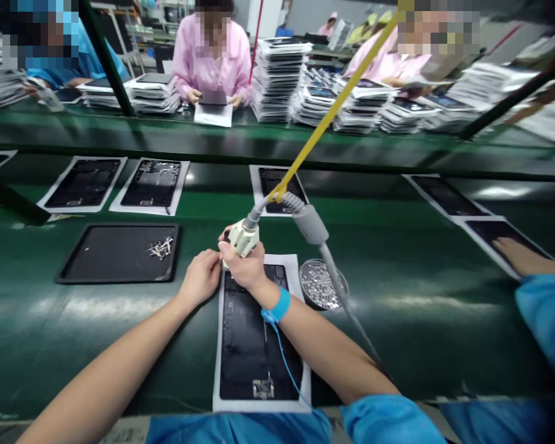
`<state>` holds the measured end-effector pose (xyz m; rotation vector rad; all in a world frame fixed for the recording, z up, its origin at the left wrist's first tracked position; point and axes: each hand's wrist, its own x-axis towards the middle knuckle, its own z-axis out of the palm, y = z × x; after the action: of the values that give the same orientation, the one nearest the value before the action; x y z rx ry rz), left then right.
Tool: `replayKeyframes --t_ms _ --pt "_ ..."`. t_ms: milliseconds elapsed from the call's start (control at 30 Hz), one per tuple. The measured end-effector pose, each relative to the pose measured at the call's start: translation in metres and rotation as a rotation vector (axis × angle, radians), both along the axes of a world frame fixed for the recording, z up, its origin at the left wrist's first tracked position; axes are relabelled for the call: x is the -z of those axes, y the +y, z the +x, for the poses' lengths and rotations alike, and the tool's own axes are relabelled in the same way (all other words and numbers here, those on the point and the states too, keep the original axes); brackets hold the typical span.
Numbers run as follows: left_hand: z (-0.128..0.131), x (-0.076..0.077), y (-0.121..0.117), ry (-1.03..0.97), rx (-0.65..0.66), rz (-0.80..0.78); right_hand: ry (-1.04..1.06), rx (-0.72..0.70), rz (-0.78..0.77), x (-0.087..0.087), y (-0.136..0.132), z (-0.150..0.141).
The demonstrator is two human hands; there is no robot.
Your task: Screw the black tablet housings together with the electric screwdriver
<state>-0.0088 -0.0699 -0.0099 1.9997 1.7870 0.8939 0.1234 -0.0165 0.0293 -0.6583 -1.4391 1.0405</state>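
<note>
In front of me a black tablet housing (243, 345) lies on a white sheet (304, 398), its insides facing up. My right hand (250, 268), with a blue wrist strap (281, 305), is wrapped round a cream electric screwdriver (244, 239) held upright over the housing's far end. The screwdriver hangs from a yellow strap (335, 108); its tip is hidden by my hands. My left hand (202, 274) is closed at the housing's far left corner, fingertips together beside the screwdriver. What they pinch, if anything, is hidden.
A black tray (120, 253) with small metal parts stands left; a round dish of screws (321, 283) stands right. More tablet housings (150, 184) lie along the green bench. At right a co-worker's hand (527, 256) touches one. Opposite, people sit by stacks (280, 80).
</note>
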Motion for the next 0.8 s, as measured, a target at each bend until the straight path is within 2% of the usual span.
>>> replayKeyframes --t_ms 100,200,267,367,533,800 --pt "-0.002 -0.001 0.001 0.004 0.016 0.021 0.048 0.062 0.004 -0.014 -0.003 0.031" --pt "-0.002 -0.001 0.002 0.009 0.014 0.033 0.078 0.206 0.062 -0.024 -0.003 0.082" --pt "-0.002 -0.001 0.002 0.01 0.01 0.033 0.07 0.347 0.112 -0.026 0.001 0.114" --pt "-0.001 -0.003 0.003 0.008 0.006 0.022 0.048 0.455 0.099 -0.02 0.011 0.144" --pt "-0.001 -0.006 0.002 -0.009 -0.002 0.013 0.015 0.465 0.035 -0.008 0.019 0.148" --pt "-0.003 -0.004 0.002 -0.016 0.004 0.015 0.014 0.449 0.011 -0.005 0.017 0.146"
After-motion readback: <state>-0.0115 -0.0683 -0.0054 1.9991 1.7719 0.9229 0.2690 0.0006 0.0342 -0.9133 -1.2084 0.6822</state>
